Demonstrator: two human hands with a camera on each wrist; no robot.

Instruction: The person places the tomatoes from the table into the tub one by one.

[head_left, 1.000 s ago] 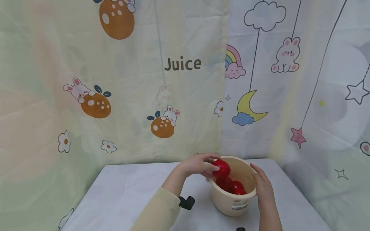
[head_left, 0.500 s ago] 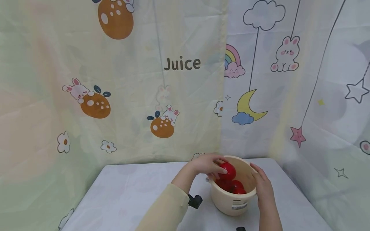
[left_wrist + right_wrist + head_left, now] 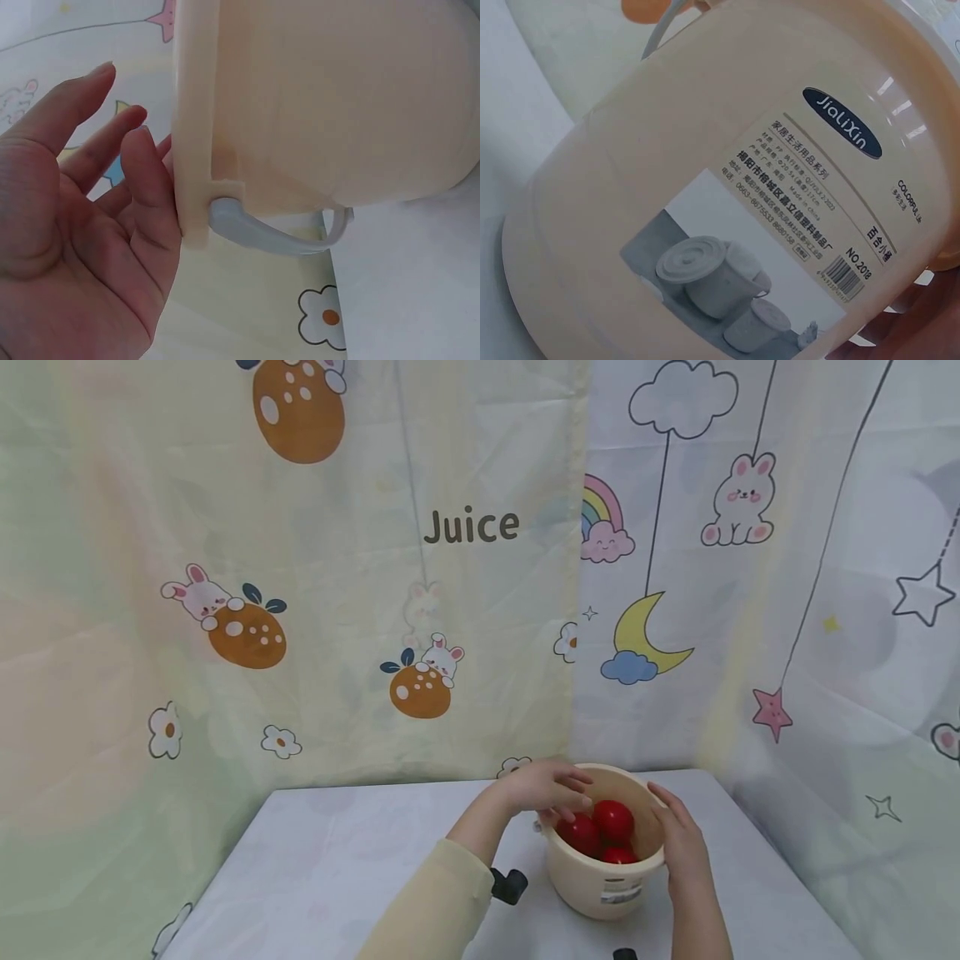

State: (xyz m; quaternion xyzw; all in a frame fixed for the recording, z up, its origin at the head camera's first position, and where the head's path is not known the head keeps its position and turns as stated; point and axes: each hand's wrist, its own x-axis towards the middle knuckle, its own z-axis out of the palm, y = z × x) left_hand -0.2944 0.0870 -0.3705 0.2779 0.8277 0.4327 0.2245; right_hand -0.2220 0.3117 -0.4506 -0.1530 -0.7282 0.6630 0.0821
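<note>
A cream plastic bucket [image 3: 573, 885] stands upright on the table. Inside it lie several glossy red round objects [image 3: 613, 820], about apple-sized. My left hand [image 3: 542, 787] is over the bucket's left rim, fingers spread and holding nothing. The left wrist view shows that palm [image 3: 82, 247] beside the rim, with the bucket's grey handle [image 3: 277, 241] hanging below. My right hand [image 3: 686, 847] grips the rim on the right side, thumb over the edge. In the right wrist view, part of this hand [image 3: 930, 322] shows at the lower right, beyond the printed label [image 3: 802, 202].
A white-covered table [image 3: 360, 868] carries the bucket near its back right. Printed cloth curtains [image 3: 480, 610] hang close behind the table and along its sides. Black camera mounts [image 3: 510, 887] sit at the wrists.
My left hand has moved right over the bucket and let go of a red round object, which now rests on the others. The right hand has stayed at the rim.
</note>
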